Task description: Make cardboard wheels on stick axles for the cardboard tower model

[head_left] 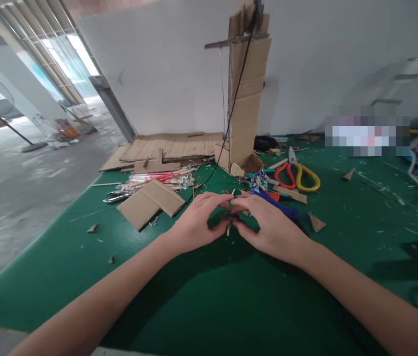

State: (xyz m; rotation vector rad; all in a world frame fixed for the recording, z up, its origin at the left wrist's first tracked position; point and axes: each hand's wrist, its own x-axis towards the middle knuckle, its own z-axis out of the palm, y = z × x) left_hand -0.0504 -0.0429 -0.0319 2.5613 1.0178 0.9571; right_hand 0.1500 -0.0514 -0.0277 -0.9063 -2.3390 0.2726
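Note:
My left hand [196, 220] and my right hand [270, 222] meet over the middle of the green table [209, 301], fingertips and thumbs closed towards each other. Between them is a small dark brown piece [230, 216], partly hidden by the fingers; its kind is hard to make out. Just beyond my right hand lie blue-handled pliers [283, 210], partly covered by that hand, and a shiny bundle of wrappers [259, 182]. Left of my left hand, a folded cardboard piece [151, 202] rests on the table.
A tall cardboard post [248, 99] with a dangling black cord stands against the wall. Scissors with red and yellow handles [298, 173] lie to the right. Wrapped sticks [157, 178], flat cardboard [175, 147] and scattered scraps [316, 222] lie about. The table's left edge borders the floor.

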